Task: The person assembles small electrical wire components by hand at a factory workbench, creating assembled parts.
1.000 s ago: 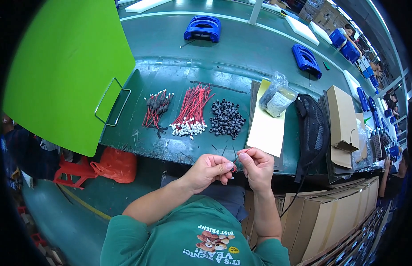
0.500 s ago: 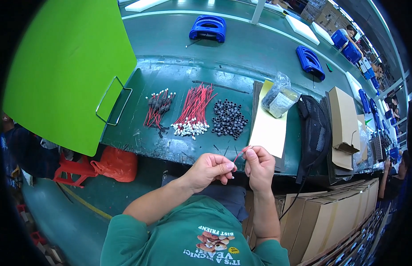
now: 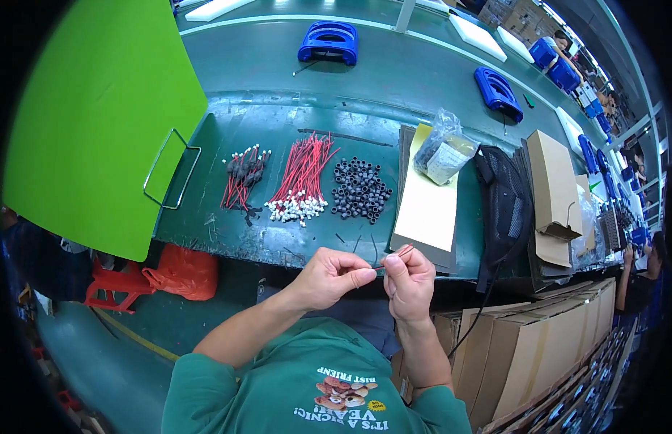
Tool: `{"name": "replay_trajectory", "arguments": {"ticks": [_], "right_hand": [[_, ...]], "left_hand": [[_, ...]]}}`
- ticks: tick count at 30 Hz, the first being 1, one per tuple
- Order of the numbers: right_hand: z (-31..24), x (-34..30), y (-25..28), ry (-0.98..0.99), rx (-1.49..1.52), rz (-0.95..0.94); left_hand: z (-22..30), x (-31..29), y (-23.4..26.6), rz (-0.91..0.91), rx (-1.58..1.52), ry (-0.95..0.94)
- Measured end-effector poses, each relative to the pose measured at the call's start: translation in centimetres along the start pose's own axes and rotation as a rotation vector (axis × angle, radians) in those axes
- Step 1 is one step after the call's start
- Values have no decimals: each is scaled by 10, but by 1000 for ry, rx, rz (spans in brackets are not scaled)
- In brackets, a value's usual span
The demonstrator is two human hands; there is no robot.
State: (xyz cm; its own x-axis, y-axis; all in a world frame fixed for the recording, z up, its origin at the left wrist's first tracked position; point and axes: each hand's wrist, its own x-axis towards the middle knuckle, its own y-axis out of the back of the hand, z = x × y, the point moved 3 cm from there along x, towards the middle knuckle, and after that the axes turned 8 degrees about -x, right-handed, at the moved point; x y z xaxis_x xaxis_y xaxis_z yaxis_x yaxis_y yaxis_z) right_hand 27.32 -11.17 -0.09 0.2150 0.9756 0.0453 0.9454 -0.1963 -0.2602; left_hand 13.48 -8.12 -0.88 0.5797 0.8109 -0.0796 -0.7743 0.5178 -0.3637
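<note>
Between red wires (image 3: 308, 168) and a yellow sheet (image 3: 428, 213) lie black caps (image 3: 360, 191).

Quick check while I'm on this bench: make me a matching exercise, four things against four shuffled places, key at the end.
Things
1. Red wire apart from the piles
2. Small black caps
3. Clear plastic bag
4. Black mesh bag

Places
A. On the pale yellow sheet
B. Between the left hand and the right hand
C. Between that sheet and the upright cardboard box
D. Heaped just right of the white connectors

Pairs: 1-B, 2-D, 3-A, 4-C
</note>
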Motion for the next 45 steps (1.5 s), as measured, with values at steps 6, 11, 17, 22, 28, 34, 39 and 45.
{"name": "replay_trajectory", "arguments": {"ticks": [6, 11, 17, 22, 28, 34, 39, 45], "right_hand": [[-26, -9, 12, 420, -243, 239], [-37, -22, 16, 798, -752, 167], [-31, -10, 19, 587, -865, 133], [-22, 29, 41, 481, -1241, -37], [-15, 33, 38, 347, -1518, -149], [-10, 34, 33, 514, -1496, -278], [-11, 37, 34, 469, -1466, -267], [-15, 34, 32, 556, -1434, -243]], "left_hand": [[36, 7, -14, 259, 277, -479], [4, 8, -20, 125, -34, -165], [-3, 27, -13, 102, -410, -43], [15, 54, -10, 46, -142, -64], [10, 107, -8, 13, 170, -126], [4, 148, -18, -63, 602, -111], [7, 161, -35, -90, 1026, -109], [14, 163, -45, -147, 1173, 96]]}}
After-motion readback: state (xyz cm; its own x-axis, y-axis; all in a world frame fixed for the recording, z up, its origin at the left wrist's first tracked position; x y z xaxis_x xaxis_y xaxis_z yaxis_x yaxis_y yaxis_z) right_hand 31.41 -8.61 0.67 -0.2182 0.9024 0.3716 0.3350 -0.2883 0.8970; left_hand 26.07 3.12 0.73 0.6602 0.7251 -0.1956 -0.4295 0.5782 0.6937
